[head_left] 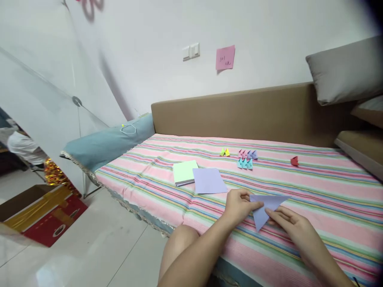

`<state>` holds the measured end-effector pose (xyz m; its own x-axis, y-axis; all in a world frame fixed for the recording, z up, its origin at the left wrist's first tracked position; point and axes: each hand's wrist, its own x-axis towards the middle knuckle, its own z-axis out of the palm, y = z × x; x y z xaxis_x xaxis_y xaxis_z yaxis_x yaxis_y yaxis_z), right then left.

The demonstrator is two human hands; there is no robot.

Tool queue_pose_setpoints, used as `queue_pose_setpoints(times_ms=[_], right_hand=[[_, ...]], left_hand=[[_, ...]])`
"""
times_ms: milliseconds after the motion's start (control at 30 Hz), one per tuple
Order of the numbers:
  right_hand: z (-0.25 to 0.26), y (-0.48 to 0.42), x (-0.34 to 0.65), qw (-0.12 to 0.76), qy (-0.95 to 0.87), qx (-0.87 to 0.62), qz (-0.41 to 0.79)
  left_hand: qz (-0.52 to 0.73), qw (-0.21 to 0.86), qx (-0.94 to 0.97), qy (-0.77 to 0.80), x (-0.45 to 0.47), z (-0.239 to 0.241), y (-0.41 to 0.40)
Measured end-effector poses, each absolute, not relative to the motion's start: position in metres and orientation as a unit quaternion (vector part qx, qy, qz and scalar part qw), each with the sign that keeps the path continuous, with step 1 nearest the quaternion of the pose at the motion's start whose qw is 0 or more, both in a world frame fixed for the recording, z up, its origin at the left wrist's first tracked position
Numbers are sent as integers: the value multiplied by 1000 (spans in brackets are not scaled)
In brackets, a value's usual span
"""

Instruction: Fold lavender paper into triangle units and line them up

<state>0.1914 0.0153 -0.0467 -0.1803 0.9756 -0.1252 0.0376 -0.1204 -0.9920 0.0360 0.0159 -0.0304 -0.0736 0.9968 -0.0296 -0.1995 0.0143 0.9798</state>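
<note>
Left hand (239, 205) and right hand (287, 219) pinch folded paper (260, 218) at its edges. Striped cloth (335, 191) spreads wide to the right

1 L hand (238, 205) + 1 R hand (290, 223) = 2 hands. 1 folded lilac sheet (259, 217), 1 flat lilac sheet (209, 181), 1 paper stack (185, 171) (no. of sheets unclear). Small folded pcs: 2 yellowish pcs (227, 152), 2 pink pcs (244, 154), 2 purple pcs (253, 155), 3 turq. pcs (244, 164), 1 red pc (295, 161), i.e. 10 tot. Also 1 pink note (225, 57), 1 red box (56, 223).
</note>
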Motion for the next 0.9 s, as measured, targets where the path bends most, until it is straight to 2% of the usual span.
queue_pose_setpoints(times_ms=[300, 467, 900], right_hand=[[-37, 22, 212, 493, -530, -448, 525], [-32, 24, 214, 565, -483, -423, 517], [-25, 22, 187, 608, -474, -415, 483]], left_hand=[[630, 486, 387, 466, 50, 1, 22], [650, 446, 401, 467, 68, 5, 27], [501, 518, 525, 454, 49, -26, 32]])
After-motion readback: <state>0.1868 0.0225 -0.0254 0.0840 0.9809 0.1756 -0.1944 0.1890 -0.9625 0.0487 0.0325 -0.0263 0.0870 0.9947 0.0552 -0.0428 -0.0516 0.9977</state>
